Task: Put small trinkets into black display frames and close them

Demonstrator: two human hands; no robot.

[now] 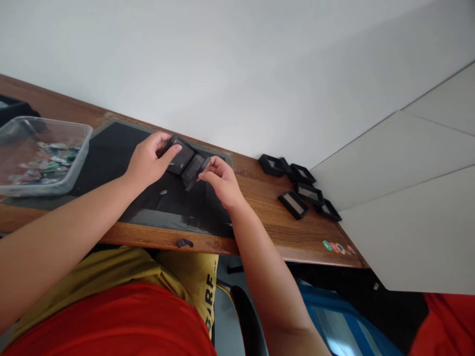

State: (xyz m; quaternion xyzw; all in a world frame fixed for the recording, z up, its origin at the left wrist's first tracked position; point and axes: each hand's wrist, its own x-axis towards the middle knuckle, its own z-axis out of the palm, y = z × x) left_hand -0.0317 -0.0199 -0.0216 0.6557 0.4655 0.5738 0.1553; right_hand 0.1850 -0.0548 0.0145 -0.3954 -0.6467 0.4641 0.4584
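Observation:
Above the black mat [111, 153], a small black box [188, 165] with see-through panels is held folded open between both hands. My left hand [150, 155] grips its left half, thumb lying across the panel. At the right edge of the other half, my right hand [220, 183] pinches the frame between thumb and fingers. A small colourful piece [163, 192] lies on the mat below the box. Further left stands a clear plastic tub [79, 170] holding many small colourful pieces [52, 160], too small to name.
Several black boxes with windows [293, 204] lie on the wooden table [256, 190] to the right. Round stickers [338, 248] mark its front right corner. A white wall [222, 74] rises behind, and a white panel [401, 207] bounds the right side.

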